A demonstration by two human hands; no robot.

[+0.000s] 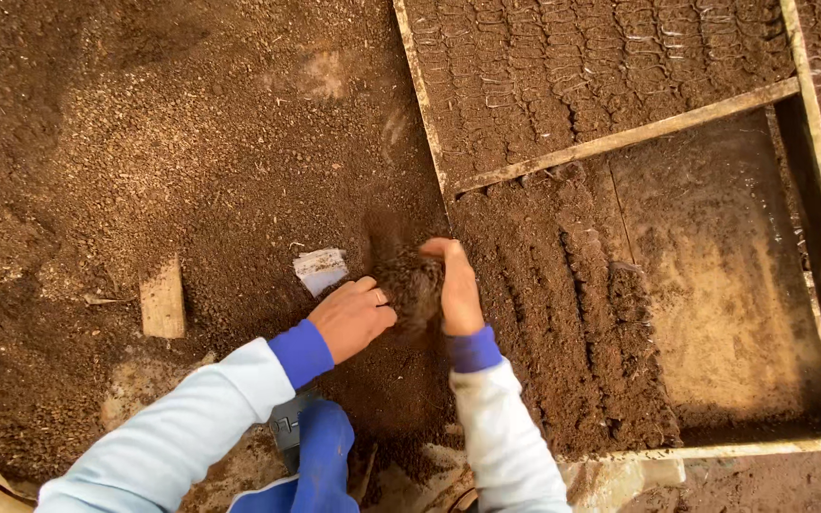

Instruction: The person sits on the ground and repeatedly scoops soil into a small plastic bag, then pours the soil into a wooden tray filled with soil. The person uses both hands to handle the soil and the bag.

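Pressing from both sides, the left hand and right hand clamp a dark clump of soil between them, above the loose soil bed. Just left lies a white scrap; farther left, a wooden block. Right stands a wooden frame partly filled with ridged soil.

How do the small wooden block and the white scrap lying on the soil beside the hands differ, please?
The wooden block is tan, thick and rectangular, while the white scrap is pale, thin and ragged-edged. The wooden block lies well away from the left hand; the white scrap lies just beyond that hand's knuckles. The wooden block stands roughly upright in the picture; the white scrap lies slanted. Both rest loose on the brown soil, outside the wooden frame.
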